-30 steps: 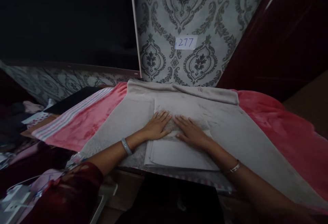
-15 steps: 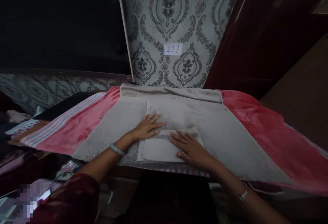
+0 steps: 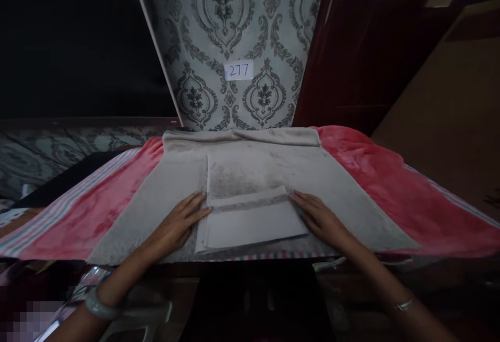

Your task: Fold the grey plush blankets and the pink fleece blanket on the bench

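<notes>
A light grey folded cloth (image 3: 253,222), soft and layered, lies flat in front of me with a darker band across its upper fold. My left hand (image 3: 177,226) rests at its left edge, fingers stretched out and fingertips touching the side. At the opposite edge lies my right hand (image 3: 322,220), its fingers extended along the right side near the upper corner. Neither hand grips anything. Beneath the folded cloth spreads a larger grey plush cloth (image 3: 351,201), with a rolled or bunched ridge (image 3: 238,136) along its far end.
A pink blanket (image 3: 359,157) with striped edging covers the table on both sides. Behind stand a patterned wall (image 3: 222,45) with a paper marked 277 (image 3: 239,70), a dark screen (image 3: 70,45) on the left and a dark red panel (image 3: 351,45) on the right.
Both hands have moved apart, from lying on top of the folded cloth to its left and right edges. The camera view has shifted slightly.
</notes>
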`<action>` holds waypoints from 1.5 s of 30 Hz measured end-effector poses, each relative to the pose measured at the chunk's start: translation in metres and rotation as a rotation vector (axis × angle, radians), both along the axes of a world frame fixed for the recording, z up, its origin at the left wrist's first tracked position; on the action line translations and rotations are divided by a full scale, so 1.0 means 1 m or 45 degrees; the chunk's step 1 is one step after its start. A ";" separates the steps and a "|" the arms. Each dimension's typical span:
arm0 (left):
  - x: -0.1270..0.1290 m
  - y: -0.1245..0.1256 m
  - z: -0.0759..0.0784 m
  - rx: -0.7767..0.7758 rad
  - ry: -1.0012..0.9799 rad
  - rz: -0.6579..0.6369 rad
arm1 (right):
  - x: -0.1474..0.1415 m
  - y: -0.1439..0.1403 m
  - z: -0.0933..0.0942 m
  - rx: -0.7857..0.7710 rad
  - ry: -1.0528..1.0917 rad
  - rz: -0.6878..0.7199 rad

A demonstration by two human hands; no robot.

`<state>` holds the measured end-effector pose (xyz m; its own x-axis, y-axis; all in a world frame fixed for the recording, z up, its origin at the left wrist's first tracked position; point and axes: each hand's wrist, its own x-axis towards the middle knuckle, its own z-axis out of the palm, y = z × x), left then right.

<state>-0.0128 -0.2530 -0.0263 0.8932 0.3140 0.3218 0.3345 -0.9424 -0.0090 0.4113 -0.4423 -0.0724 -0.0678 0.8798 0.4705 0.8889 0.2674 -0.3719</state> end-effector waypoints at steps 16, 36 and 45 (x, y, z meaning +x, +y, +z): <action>0.015 0.002 -0.003 0.145 0.083 -0.146 | -0.016 -0.001 0.012 -0.004 -0.126 0.183; 0.019 -0.007 0.043 -0.122 -0.253 -0.153 | -0.026 0.016 0.045 0.342 0.283 0.330; 0.047 -0.018 0.169 -0.502 -0.983 0.034 | -0.034 0.009 0.189 0.486 0.800 0.150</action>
<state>0.0340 -0.2710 0.1427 0.4602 0.5480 0.6985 0.1345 -0.8207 0.5553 0.3776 -0.4337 0.1166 0.2310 0.6510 0.7231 0.4970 0.5600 -0.6629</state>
